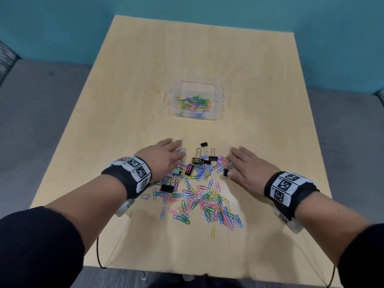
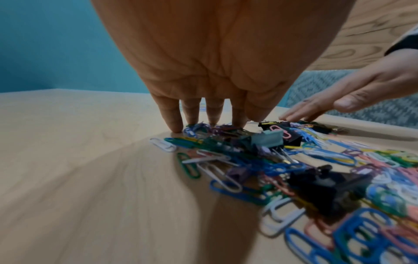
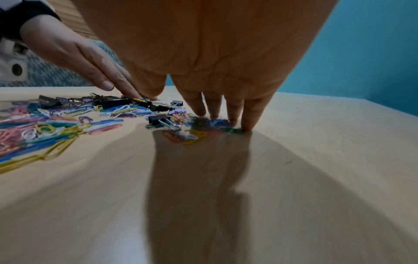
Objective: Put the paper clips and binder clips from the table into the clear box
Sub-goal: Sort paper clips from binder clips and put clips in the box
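Note:
A heap of coloured paper clips point(image 1: 204, 201) mixed with black, purple and teal binder clips point(image 1: 204, 160) lies on the near half of the wooden table point(image 1: 128, 113). My left hand point(image 1: 166, 157) lies flat at the heap's far left edge, straight fingertips point(image 2: 175, 126) pressing on clips and table. My right hand point(image 1: 246, 165) lies flat at the far right edge, its fingertips point(image 3: 247, 125) on a small clump of clips point(image 3: 210, 124). The clear box point(image 1: 195, 99) stands beyond the heap with several paper clips in its bottom.
A single yellow paper clip point(image 1: 213, 231) lies apart near the front edge. Grey carpet point(image 1: 41, 113) surrounds the table and a teal wall point(image 1: 270, 21) stands behind it. Bare tabletop lies left, right and beyond the box.

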The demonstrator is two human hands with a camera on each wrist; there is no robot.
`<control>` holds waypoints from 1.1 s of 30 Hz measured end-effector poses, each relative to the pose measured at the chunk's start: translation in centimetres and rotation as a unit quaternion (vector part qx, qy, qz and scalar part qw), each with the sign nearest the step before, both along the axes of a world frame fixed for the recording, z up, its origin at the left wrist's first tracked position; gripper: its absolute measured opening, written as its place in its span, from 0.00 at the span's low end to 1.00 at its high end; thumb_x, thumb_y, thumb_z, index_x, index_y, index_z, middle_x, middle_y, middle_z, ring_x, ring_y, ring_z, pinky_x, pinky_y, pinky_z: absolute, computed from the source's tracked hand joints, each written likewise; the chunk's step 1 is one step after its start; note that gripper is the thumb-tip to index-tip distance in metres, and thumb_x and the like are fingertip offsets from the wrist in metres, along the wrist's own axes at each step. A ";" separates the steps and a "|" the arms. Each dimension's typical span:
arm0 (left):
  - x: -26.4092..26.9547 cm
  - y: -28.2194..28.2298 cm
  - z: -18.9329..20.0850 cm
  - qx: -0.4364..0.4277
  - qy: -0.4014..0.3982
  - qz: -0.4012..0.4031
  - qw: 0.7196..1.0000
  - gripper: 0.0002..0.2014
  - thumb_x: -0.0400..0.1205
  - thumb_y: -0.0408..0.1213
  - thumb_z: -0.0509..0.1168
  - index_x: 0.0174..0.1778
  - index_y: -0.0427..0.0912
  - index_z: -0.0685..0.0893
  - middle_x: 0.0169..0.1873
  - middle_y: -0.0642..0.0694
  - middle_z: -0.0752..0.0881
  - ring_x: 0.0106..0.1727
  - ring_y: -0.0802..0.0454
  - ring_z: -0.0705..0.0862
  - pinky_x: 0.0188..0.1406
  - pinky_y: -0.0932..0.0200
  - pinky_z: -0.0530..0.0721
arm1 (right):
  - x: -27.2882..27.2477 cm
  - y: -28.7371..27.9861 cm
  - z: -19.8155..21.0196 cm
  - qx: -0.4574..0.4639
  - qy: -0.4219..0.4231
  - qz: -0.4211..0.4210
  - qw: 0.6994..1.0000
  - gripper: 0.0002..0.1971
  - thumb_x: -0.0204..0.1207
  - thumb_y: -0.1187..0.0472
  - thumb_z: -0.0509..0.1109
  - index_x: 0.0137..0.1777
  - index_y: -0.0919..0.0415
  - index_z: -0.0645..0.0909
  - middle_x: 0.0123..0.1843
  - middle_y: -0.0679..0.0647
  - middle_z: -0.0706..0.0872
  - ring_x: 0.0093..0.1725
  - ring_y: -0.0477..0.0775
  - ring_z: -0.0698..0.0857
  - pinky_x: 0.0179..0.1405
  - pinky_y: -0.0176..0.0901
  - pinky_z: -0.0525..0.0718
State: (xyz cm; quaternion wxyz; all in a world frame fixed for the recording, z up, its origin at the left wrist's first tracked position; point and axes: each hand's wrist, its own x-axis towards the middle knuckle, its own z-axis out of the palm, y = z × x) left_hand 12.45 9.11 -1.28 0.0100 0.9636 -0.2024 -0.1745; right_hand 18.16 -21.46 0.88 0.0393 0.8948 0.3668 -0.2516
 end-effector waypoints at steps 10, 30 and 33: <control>-4.8 3.9 0.2 0.008 -0.026 0.023 0.999 0.32 0.83 0.49 0.36 0.75 0.38 0.72 0.78 0.40 0.67 0.81 0.40 0.58 0.81 0.51 0.56 | -4.9 -1.7 0.3 -0.040 -0.009 -0.024 0.999 0.40 0.85 0.41 0.36 0.69 0.74 0.76 0.70 0.70 0.78 0.74 0.66 0.66 0.79 0.43 0.42; -12.3 1.3 -0.1 -0.070 -0.038 0.216 0.973 0.25 0.82 0.42 0.53 0.72 0.31 0.72 0.72 0.32 0.73 0.73 0.31 0.72 0.74 0.44 0.63 | -12.3 0.6 -1.6 0.036 0.034 -0.070 0.996 0.41 0.78 0.36 0.37 0.84 0.62 0.47 0.86 0.59 0.44 0.84 0.57 0.39 0.83 0.51 0.48; -14.7 0.7 -0.6 -0.064 -0.027 0.243 0.968 0.30 0.80 0.48 0.49 0.70 0.30 0.75 0.71 0.31 0.75 0.72 0.31 0.73 0.76 0.52 0.60 | -13.7 0.4 -1.2 0.042 0.046 -0.048 0.997 0.47 0.73 0.30 0.25 0.84 0.62 0.46 0.86 0.57 0.43 0.84 0.57 0.39 0.82 0.47 0.42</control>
